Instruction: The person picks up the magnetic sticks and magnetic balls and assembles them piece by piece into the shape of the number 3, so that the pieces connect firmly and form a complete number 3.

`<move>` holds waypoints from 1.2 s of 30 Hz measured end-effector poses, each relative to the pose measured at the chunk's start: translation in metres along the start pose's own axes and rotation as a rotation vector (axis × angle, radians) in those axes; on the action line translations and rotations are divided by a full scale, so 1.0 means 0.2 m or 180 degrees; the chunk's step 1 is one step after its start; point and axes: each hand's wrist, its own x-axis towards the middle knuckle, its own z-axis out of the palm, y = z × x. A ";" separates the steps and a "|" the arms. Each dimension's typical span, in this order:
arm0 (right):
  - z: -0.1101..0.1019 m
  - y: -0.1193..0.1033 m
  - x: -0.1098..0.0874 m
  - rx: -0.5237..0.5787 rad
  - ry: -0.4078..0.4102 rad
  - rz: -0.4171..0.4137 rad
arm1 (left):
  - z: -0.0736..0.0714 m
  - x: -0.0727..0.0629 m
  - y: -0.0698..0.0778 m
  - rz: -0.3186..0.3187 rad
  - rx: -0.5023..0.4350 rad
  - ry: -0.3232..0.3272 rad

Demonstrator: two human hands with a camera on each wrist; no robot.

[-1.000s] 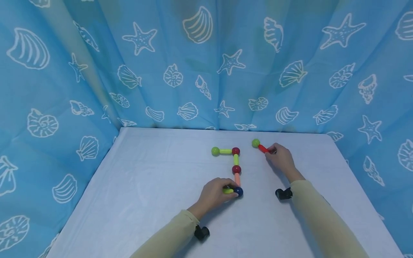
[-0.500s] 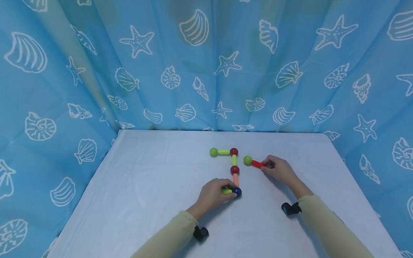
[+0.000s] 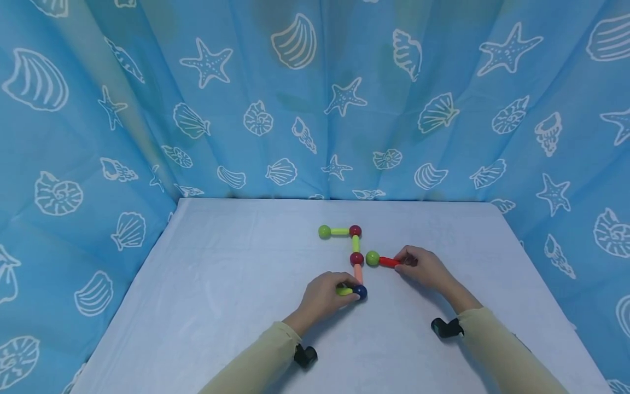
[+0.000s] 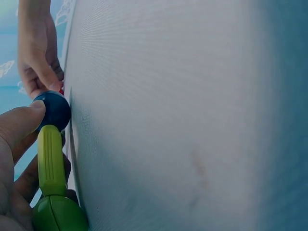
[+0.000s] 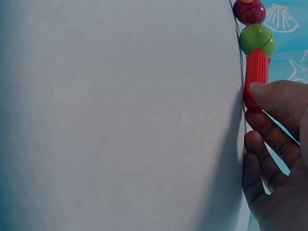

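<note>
My left hand (image 3: 322, 298) pinches a dark blue ball (image 4: 55, 111) at the near end of a chain of magnetic balls and rods. A yellow-green rod (image 4: 51, 161) and a green ball (image 4: 57, 214) run from it under that hand. From the blue ball a salmon rod (image 3: 358, 273) leads to a dark red ball (image 3: 356, 258). Between thumb and fingers, my right hand (image 3: 425, 268) pinches a red rod (image 5: 257, 72) near its end. A light green ball (image 5: 257, 39) sits on its other end, just right of that dark red ball; whether they touch I cannot tell.
Beyond the lower red ball, a yellow-green rod (image 3: 356, 243) joins a second red ball (image 3: 355, 231). Another rod (image 3: 339, 231) runs left to a green ball (image 3: 324, 232). A white-covered table (image 3: 221, 262) lies below, with a blue shell-patterned curtain (image 3: 295, 98) behind.
My right hand has brought the red rod and green ball nearer and leftward, up beside the lower red ball. The rod has swung nearly level. My left hand keeps its hold on the blue ball.
</note>
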 end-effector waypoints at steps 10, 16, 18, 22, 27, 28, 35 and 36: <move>0.01 -0.01 0.01 0.0030 -0.0040 0.0031 | 0.01 0.00 -0.01 -0.0011 0.0006 0.0008; 0.05 -0.07 0.05 0.0027 -0.0052 -0.0042 | 0.01 0.00 -0.01 0.0009 -0.0017 -0.0001; 0.07 -0.10 0.07 -0.0007 -0.0064 -0.0084 | 0.00 0.00 -0.01 0.0025 -0.0033 -0.0001; 0.09 -0.13 0.09 -0.0157 -0.0052 -0.0131 | 0.00 0.00 -0.01 0.0067 -0.0052 0.0002; 0.11 -0.15 0.11 -0.0303 -0.0006 -0.0058 | 0.00 0.00 -0.02 0.0105 -0.0036 0.0009; 0.11 -0.15 0.11 -0.0317 0.0003 -0.0038 | 0.01 0.00 -0.02 0.0112 -0.0028 0.0012; 0.11 -0.16 0.10 -0.0375 0.0025 -0.0078 | 0.00 0.00 -0.02 0.0114 -0.0012 0.0027; 0.11 -0.16 0.10 -0.0383 0.0022 -0.0091 | 0.00 0.00 -0.02 0.0111 -0.0015 0.0026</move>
